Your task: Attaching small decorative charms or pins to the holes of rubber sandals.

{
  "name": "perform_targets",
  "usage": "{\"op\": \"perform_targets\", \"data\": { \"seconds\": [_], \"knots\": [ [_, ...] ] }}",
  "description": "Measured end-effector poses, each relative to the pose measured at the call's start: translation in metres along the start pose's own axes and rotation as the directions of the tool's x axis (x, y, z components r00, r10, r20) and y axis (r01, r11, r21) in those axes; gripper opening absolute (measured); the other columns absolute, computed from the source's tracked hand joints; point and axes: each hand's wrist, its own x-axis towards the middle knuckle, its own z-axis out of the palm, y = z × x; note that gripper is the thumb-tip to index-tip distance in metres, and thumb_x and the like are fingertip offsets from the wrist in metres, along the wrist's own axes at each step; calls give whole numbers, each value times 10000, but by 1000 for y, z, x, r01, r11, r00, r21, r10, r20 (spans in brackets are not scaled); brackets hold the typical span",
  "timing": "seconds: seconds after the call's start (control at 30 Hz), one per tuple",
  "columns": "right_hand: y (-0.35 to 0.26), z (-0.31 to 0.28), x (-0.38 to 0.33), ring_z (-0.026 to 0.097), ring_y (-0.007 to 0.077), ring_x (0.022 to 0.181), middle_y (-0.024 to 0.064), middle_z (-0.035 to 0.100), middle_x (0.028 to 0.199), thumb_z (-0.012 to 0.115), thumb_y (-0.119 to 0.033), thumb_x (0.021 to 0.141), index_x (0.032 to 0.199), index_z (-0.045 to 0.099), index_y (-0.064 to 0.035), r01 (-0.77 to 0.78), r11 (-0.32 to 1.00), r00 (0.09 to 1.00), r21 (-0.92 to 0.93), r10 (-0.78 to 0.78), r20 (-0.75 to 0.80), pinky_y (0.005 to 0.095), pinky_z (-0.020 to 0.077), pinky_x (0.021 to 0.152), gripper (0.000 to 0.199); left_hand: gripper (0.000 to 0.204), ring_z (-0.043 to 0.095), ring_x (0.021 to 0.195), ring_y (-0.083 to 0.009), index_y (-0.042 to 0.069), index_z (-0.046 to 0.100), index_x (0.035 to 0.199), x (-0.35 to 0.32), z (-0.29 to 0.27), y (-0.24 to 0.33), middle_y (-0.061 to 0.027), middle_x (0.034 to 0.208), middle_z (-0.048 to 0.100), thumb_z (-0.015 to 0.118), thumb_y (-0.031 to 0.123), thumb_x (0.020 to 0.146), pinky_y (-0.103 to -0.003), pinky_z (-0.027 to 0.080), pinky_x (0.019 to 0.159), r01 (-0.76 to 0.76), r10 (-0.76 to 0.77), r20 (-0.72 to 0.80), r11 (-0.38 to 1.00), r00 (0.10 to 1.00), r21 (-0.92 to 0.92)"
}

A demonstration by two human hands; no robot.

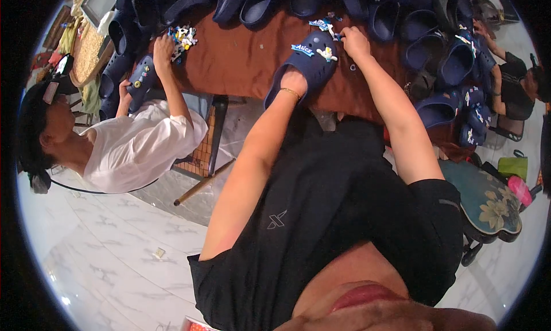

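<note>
A navy foam clog [313, 58] lies on the brown table [241, 61] with small coloured charms stuck on its top. My left hand [294, 81] is tucked into the clog's heel opening and holds it. My right hand [354, 41] sits at the clog's toe, fingers pinched beside a few loose charms [322, 24]; what it pinches is too small to tell.
Many navy clogs [436, 49] are heaped along the table's far edge and right side. At the left a person in a white shirt [143, 144] holds another clog [140, 78] near a pile of charms [182, 38]. Another person [513, 87] sits at right. A floral stool [488, 202] stands by my right.
</note>
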Motion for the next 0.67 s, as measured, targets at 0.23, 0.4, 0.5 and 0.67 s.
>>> {"op": "perform_targets", "data": {
  "seconds": [0.23, 0.4, 0.5, 0.67],
  "knots": [
    [16, -9, -20, 557, 308, 805, 130, 569, 814, 569, -119, 666, 744, 563, -56, -49, 980, 996, 192, 63, -68, 392, 446, 703, 100, 281, 606, 791, -293, 30, 660, 725, 5, 1, 4, -177, 819, 623, 411, 158, 748, -378, 469, 731, -21, 21, 28, 1000, 999, 12],
    [-12, -26, -47, 572, 321, 719, 152, 590, 735, 575, -116, 626, 682, 556, -40, -38, 935, 995, 353, 69, -76, 396, 449, 656, 97, 274, 605, 786, -297, 29, 657, 737, 23, 56, -32, -185, 816, 621, 417, 161, 744, -379, 466, 734, -36, 38, -140, 999, 989, 19],
    [-33, -26, -70, 572, 317, 722, 152, 581, 725, 569, -89, 631, 686, 542, -38, -11, 910, 991, 415, 66, -118, 390, 450, 638, 79, 271, 602, 793, -303, 30, 656, 738, 21, 69, -34, -187, 818, 620, 422, 165, 742, -380, 462, 743, -54, 55, -181, 998, 982, 10],
    [-42, -22, -93, 574, 287, 724, 113, 569, 825, 543, -67, 677, 822, 557, -87, 158, 898, 962, 412, -45, -269, 375, 470, 639, 148, 263, 600, 811, -302, 30, 655, 744, 11, 6, 5, -179, 849, 621, 443, 186, 732, -378, 456, 762, 24, -25, -23, 998, 999, -61]
  ]
}}
